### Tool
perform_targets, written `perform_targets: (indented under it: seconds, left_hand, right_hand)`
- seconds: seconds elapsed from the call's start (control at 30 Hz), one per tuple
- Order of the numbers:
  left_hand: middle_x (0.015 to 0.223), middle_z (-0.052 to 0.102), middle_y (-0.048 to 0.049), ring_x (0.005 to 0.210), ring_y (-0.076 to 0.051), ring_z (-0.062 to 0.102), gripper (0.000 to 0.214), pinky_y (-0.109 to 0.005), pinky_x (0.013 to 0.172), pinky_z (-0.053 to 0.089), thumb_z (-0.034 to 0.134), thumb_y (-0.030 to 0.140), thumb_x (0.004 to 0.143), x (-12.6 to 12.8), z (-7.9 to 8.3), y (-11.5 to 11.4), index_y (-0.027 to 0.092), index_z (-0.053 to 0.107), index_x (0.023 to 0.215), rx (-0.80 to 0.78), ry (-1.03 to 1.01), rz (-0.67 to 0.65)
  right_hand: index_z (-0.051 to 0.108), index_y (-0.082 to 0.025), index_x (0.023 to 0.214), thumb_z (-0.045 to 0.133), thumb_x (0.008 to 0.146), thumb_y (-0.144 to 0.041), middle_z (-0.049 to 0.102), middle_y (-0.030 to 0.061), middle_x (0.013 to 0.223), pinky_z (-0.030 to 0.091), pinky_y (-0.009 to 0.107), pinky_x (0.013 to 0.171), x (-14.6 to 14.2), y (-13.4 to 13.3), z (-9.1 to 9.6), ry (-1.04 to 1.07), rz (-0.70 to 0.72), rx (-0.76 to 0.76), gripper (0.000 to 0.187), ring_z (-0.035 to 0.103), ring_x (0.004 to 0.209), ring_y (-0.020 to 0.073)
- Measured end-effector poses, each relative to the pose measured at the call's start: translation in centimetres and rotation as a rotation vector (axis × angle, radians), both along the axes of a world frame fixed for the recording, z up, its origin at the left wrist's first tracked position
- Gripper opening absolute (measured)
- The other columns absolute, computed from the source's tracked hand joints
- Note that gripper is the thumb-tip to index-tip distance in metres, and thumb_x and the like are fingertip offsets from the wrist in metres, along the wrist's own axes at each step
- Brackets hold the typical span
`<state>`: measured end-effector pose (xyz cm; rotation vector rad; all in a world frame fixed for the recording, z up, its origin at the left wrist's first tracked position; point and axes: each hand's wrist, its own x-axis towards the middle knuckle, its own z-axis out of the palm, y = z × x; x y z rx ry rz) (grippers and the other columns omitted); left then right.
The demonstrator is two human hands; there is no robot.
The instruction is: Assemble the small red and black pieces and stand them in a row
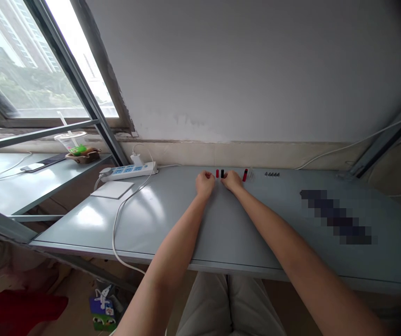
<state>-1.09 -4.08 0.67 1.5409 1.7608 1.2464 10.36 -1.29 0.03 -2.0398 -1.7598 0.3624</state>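
My left hand (205, 183) is near the back of the grey desk, its fingers curled together in a pinch. Anything between those fingertips is too small to make out. Just right of it stands a small red cylinder (217, 173). Beside that is a small black cylinder (222, 173), close against the fingertips of my right hand (233, 180). That hand is closed too, and I cannot tell what lies in its grip. Past it, a red and black tube (245, 175) leans near some thin clear pieces (251, 174). Several small dark grey pieces (272, 174) form a row farther right.
A white power strip (128, 171) with a plugged-in charger sits at the back left, its cable (116, 224) hanging over the desk's front edge. A white flat square (112, 190) lies before it. A blurred-out dark object (336, 216) occupies the right side. Metal posts flank the desk (242, 233).
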Motion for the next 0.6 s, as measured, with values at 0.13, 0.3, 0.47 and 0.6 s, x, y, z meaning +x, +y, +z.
perform_targets:
  seconds: [0.13,0.3,0.47,0.6]
  left_hand:
    - [0.079,0.063,-0.0067,0.073,-0.014,0.056,0.013,-0.026,0.068,0.041,0.048,0.016,0.070,0.0,-0.1,0.1,0.016,0.059,0.076,0.027,0.002,0.001]
    - [0.078,0.063,-0.0068,0.073,-0.015,0.056,0.013,-0.026,0.069,0.041,0.048,0.015,0.069,0.0,-0.3,0.3,0.015,0.059,0.076,0.038,0.021,0.006]
    - [0.081,0.064,-0.0075,0.075,-0.016,0.057,0.015,-0.027,0.069,0.041,0.046,0.016,0.072,0.0,0.0,0.1,0.015,0.060,0.079,0.039,0.073,0.005]
    - [0.084,0.065,-0.0086,0.083,-0.019,0.057,0.018,-0.031,0.076,0.040,0.043,0.019,0.077,1.0,0.8,-1.0,0.016,0.060,0.084,0.104,0.290,-0.012]
  right_hand:
    - [0.066,-0.020,0.090,0.056,0.072,-0.027,0.066,0.0093,0.096,0.044,0.029,0.070,0.0,0.1,-0.2,0.004,-0.007,0.019,0.022,0.060,0.090,0.0221]
    - [0.064,-0.019,0.097,0.058,0.073,-0.034,0.064,0.0100,0.101,0.044,0.031,0.073,0.2,0.0,-0.3,-0.006,0.005,0.017,0.029,0.059,0.094,0.0235]
    - [0.061,-0.015,0.101,0.056,0.077,-0.036,0.063,0.0132,0.102,0.042,0.033,0.077,1.2,-1.4,0.0,-0.120,0.094,0.075,0.032,0.057,0.097,0.0244]
    - [0.061,-0.018,0.099,0.053,0.079,-0.030,0.065,0.0102,0.093,0.041,0.032,0.077,3.9,-4.1,0.7,-0.237,0.222,0.162,0.025,0.058,0.091,0.0236]
